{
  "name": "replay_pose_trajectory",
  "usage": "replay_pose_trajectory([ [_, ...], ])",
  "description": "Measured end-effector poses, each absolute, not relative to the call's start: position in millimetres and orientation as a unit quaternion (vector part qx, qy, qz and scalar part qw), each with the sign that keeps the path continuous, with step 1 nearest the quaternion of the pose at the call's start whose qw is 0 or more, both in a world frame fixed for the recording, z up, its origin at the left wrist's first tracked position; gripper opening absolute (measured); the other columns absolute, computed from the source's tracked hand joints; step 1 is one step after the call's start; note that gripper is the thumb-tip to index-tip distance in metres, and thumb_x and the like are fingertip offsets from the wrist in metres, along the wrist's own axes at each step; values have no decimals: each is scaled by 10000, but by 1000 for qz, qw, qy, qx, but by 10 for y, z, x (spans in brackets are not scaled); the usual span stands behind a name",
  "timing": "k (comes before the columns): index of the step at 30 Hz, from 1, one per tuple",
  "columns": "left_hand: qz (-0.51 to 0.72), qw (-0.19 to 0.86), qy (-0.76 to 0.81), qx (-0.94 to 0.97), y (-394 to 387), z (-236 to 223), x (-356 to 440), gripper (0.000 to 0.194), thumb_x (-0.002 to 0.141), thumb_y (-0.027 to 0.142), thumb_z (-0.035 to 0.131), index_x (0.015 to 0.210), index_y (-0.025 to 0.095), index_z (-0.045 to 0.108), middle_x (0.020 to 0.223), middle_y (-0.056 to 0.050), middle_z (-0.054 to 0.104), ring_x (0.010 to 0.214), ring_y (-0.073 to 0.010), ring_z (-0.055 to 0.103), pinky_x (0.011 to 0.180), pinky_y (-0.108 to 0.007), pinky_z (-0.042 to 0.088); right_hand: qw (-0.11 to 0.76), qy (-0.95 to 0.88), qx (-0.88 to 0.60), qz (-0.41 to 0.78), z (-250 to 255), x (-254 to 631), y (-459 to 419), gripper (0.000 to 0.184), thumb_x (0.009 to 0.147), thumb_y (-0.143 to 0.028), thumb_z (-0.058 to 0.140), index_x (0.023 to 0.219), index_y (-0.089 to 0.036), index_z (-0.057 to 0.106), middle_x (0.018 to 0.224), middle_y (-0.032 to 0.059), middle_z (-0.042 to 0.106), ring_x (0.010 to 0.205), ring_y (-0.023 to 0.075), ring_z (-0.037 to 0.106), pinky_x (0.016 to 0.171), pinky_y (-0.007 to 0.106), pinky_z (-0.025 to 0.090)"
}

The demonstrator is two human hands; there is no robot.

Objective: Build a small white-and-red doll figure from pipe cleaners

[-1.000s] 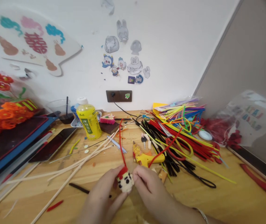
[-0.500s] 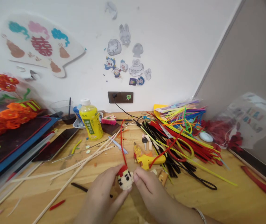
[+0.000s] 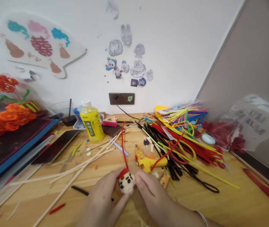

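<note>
Cream chenille figure [image 3: 126, 183] pinched between 2 hands

Left hand [image 3: 102, 192] and right hand [image 3: 152, 195] hold it in closed grips from either side, low over the wooden worktop [image 3: 243, 201]. A red pipe cleaner [image 3: 124, 148] runs up from its cap. A yellow glue gun [image 3: 150, 163] lies just past the right hand; thin wooden sticks [image 3: 77, 170] pass near the left, leaving narrow room.

Here's left hand [image 3: 101, 198], here's right hand [image 3: 155, 197], both bare, forearms bare too, right one running off bottom of frame. On right wrist, thin bangle [image 3: 202, 218], pale metal, maybe silver, hard to call right at frame edge. Fingernails look short, no polish showing.
</note>
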State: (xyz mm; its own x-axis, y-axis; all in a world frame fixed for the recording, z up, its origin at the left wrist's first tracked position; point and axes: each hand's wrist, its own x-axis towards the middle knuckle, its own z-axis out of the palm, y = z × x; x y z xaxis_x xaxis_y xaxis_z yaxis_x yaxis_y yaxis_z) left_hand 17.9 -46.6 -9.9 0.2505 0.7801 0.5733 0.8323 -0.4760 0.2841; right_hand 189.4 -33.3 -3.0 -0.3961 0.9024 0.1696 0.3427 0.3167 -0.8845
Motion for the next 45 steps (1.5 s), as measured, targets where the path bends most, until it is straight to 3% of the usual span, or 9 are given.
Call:
replay_pose_trajectory([
  [7, -351, -22, -538, -767, -454, -61, 226, 432, 725, 357, 645, 1101, 228, 478, 904, -38, 707, 762, -208, 689, 652, -279, 567, 319, -732, -405, 444, -59, 1885, -324, 336, 956, -368, 270, 733, -195, 452, 680, -12, 485, 641, 123, 471, 583, 224, 363],
  [14, -356, -134, -540, -751, -509, 36, 239, 281, 834, 374, 514, 1075, 233, 482, 854, -31, 685, 730, -185, 664, 644, -264, 545, 335, -715, -422, 445, -55, 1895, -292, 322, 951, -378, 281, 759, -196, 465, 722, 2, 508, 682, 134, 476, 606, 233, 370],
  [25, -353, -180, -560, -728, -522, 108, 308, 250, 830, 377, 516, 1019, 214, 506, 771, -12, 658, 638, -163, 622, 588, -255, 526, 337, -720, -401, 455, 24, 1867, -338, 307, 947, -349, 281, 802, -184, 496, 765, 18, 547, 710, 137, 500, 648, 248, 372],
  [29, -353, -172, -546, -740, -544, 116, 254, 270, 840, 372, 497, 1069, 228, 499, 871, -27, 687, 747, -178, 657, 655, -261, 545, 338, -707, -396, 479, 26, 1871, -324, 326, 943, -381, 291, 778, -183, 489, 725, 5, 507, 683, 133, 471, 626, 242, 357],
  [32, -349, -151, -522, -764, -540, 56, 198, 380, 834, 364, 503, 1188, 244, 434, 1065, -57, 669, 933, -204, 652, 764, -287, 546, 345, -680, -371, 530, 17, 1875, -310, 332, 939, -412, 302, 755, -190, 467, 666, -19, 455, 615, 118, 436, 570, 227, 339],
  [35, -348, -101, -517, -775, -502, -25, 177, 478, 791, 351, 575, 1218, 243, 387, 1096, -70, 656, 971, -217, 646, 796, -305, 544, 340, -656, -344, 580, 6, 1879, -297, 347, 940, -420, 290, 729, -194, 446, 628, -30, 435, 572, 110, 420, 542, 220, 333],
  [39, -361, -59, -512, -777, -410, -44, 185, 374, 800, 296, 557, 1144, 237, 423, 1016, -56, 661, 894, -200, 658, 762, -300, 549, 340, -667, -354, 561, 7, 1902, -252, 247, 918, -297, 333, 755, -188, 484, 653, -24, 476, 613, 118, 452, 601, 230, 352],
  [42, -365, -55, -532, -762, -335, -18, 164, 342, 798, 276, 534, 1124, 215, 449, 980, -61, 656, 839, -204, 651, 732, -320, 548, 410, -637, -388, 526, 9, 1956, -181, 145, 791, -129, 362, 813, -192, 490, 630, -35, 464, 585, 120, 432, 567, 224, 330],
  [45, -374, -107, -576, -719, -266, -26, 121, 369, 779, 277, 522, 1131, 186, 461, 995, -82, 647, 806, -215, 649, 688, -339, 550, 482, -599, -407, 494, 2, 2025, -106, 148, 693, -84, 353, 700, -194, 452, 578, -48, 372, 535, 114, 360, 511, 216, 281],
])
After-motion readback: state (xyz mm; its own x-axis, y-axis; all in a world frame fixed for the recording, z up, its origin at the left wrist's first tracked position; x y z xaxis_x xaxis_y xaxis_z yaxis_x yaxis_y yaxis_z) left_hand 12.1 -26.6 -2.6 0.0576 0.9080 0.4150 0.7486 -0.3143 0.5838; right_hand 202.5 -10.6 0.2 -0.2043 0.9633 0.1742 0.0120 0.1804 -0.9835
